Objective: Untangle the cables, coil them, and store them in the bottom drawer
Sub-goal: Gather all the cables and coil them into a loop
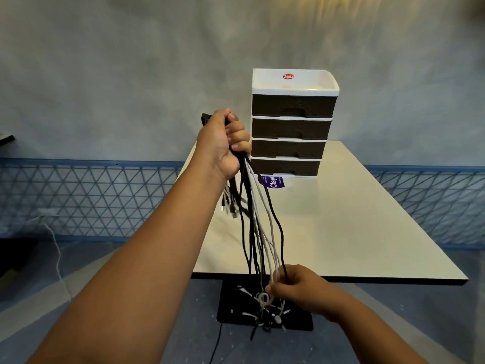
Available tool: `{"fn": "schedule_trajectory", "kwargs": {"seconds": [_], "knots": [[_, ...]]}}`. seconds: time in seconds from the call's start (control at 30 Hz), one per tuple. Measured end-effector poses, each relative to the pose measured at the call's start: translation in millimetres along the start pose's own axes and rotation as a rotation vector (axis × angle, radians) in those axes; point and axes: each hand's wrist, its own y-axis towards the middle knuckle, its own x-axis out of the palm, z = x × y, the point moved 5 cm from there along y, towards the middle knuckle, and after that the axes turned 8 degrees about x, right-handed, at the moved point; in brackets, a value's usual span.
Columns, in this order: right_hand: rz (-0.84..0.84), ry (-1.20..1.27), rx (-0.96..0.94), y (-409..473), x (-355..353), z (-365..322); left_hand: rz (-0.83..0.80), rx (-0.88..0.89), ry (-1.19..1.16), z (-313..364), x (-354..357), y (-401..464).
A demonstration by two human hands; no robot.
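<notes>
Early in the job, judging by the scene: nothing coiled, nothing stored. All four drawers of the drawer unit (291,124) closed, the bottom drawer (284,166) included, at about one o'clock on the white table (341,219).

Bundle of black and white cables (258,222) held up in the air over the table's near edge, near the centre of view. Long axis close to vertical, leaning slightly: top toward twelve o'clock, bottom toward six. Short plug ends dangling at about nine o'clock just below the upper fist; more plugs and a white knot (263,300) hanging at the bottom, just beside the lower hand.

Left hand (224,143) raised, fingers curled fully shut around the top of the bundle. Right hand (296,287) low at about five o'clock, fingers closed around the strands just above the knot.

Still left: loosening that knot, separating the strands, coiling each one, opening the bottom drawer, stowing them.
</notes>
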Motion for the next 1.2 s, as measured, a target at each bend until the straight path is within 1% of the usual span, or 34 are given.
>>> {"fn": "schedule_trajectory", "kwargs": {"seconds": [0.07, 0.1, 0.17, 0.2, 0.23, 0.3, 0.37, 0.5, 0.63, 0.67, 0.73, 0.8, 0.83, 0.9, 0.93, 1.0, 1.03, 1.1, 1.17, 1.2], "knots": [[0.074, -0.081, -0.008, 1, -12, -11, 0.003, 0.006, -0.007, 1, 0, 2], [0.152, -0.080, -0.040, -1, -20, -23, 0.002, 0.008, -0.011, 1, -1, 2], [0.339, 0.037, -0.154, -6, -37, -55, -0.002, 0.013, -0.012, 0, -2, 2], [0.400, 0.111, -0.224, -7, -43, -71, -0.007, 0.012, -0.015, -1, -2, 3], [0.419, 0.157, -0.280, -6, -44, -85, -0.011, 0.009, -0.026, -2, -1, 3], [0.384, 0.132, -0.331, 4, -35, -101, -0.009, -0.002, -0.077, -2, 2, 4], [0.329, 0.047, -0.295, 22, -19, -98, 0.000, -0.002, -0.125, 3, 6, 8], [0.155, 0.092, -0.144, 46, 21, -53, -0.011, 0.024, -0.157, 18, 17, 17], [-0.046, 0.249, 0.006, 43, 53, -8, -0.034, 0.070, -0.138, 37, 25, 20], [-0.082, 0.249, 0.035, 41, 55, 1, -0.040, 0.078, -0.136, 40, 26, 20], [-0.124, 0.209, 0.034, 38, 50, 11, -0.042, 0.084, -0.137, 43, 26, 18], [-0.104, 0.239, -0.014, 38, 37, 17, -0.036, 0.076, -0.146, 45, 22, 18], [-0.059, 0.309, -0.027, 40, 28, 21, -0.034, 0.070, -0.149, 45, 19, 17], [0.083, 0.429, -0.045, 43, 12, 33, -0.026, 0.059, -0.144, 42, 15, 17], [0.158, 0.416, -0.042, 45, 7, 42, -0.017, 0.057, -0.138, 39, 13, 16], [0.264, 0.219, 0.014, 48, 7, 64, 0.005, 0.058, -0.120, 34, 9, 15], [0.269, 0.111, 0.068, 48, 13, 77, 0.013, 0.060, -0.110, 31, 8, 15], [0.196, -0.011, 0.184, 47, 26, 105, 0.028, 0.066, -0.101, 28, 6, 15], [0.113, 0.029, 0.235, 37, 35, 120, 0.039, 0.075, -0.098, 27, 4, 16], [0.103, 0.121, 0.218, 31, 35, 119, 0.045, 0.078, -0.099, 27, 3, 16]]}}
